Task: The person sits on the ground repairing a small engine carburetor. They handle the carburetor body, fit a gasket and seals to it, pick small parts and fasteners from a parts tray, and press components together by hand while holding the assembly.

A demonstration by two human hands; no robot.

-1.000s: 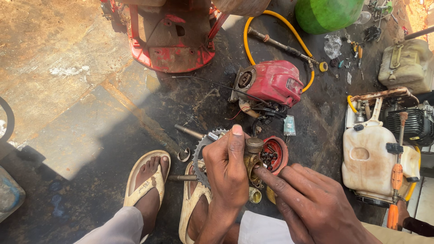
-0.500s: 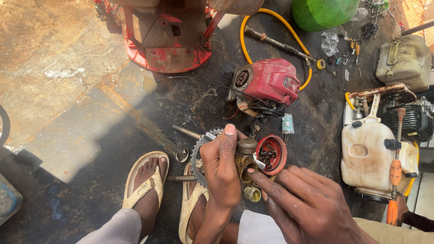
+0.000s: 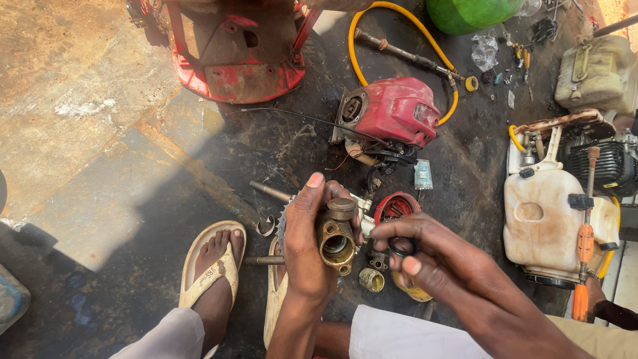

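Oil-stained concrete floor point(image 3: 100, 153), dark and greasy toward the right, carries everything. Red metal frame point(image 3: 232, 60) at the top; green tank point(image 3: 472, 13) at the top right edge. White fuel tank point(image 3: 545, 219) with an orange-handled screwdriver point(image 3: 585, 246) lying on it at the right. Red small engine point(image 3: 392, 113) at centre, a yellow hose point(image 3: 399, 20) looping above and around it. Left foot in a tan sandal point(image 3: 206, 266) at lower left. Left hand point(image 3: 309, 246), grip clenched around a brass fitting point(image 3: 335, 242) held above the floor at centre, its round open mouth facing the camera. Right hand point(image 3: 445, 266) just right of it, grip pinching a black rubber ring point(image 3: 402, 247) between thumb and fingertips, close beside the fitting but not touching it. Red round cap point(image 3: 397, 205) on the floor behind the hands; small brass cup point(image 3: 371, 279) on the floor below the fitting.
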